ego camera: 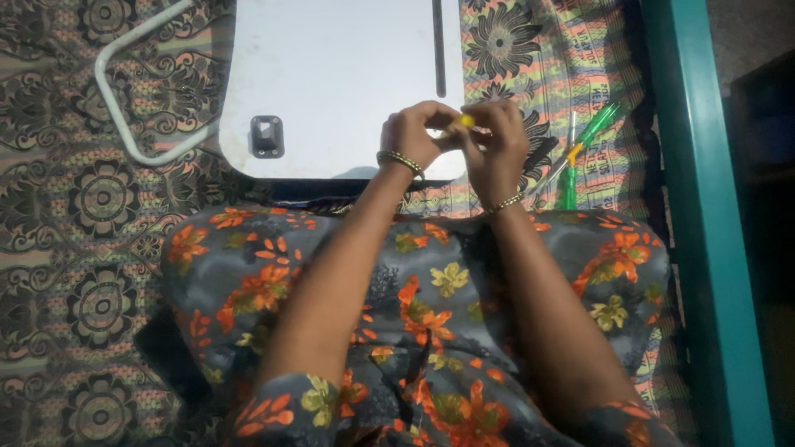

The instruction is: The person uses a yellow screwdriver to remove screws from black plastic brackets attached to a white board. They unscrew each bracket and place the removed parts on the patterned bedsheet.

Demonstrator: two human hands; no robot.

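Hands point(454, 136) pinch small yellow piece point(467, 121); axis unclear.

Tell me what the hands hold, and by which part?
A small yellow thing, pinched between the fingertips of the left hand and right hand; which part cannot be told.

bed: patterned sheet point(74, 240) | on it: white lap table point(331, 74), green pens point(580, 157)

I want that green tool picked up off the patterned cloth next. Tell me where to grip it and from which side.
Grip the green tool mid-shaft, coming from above with the right hand: it lies flat and slanted on the cloth, its shaft exposed beside that hand.
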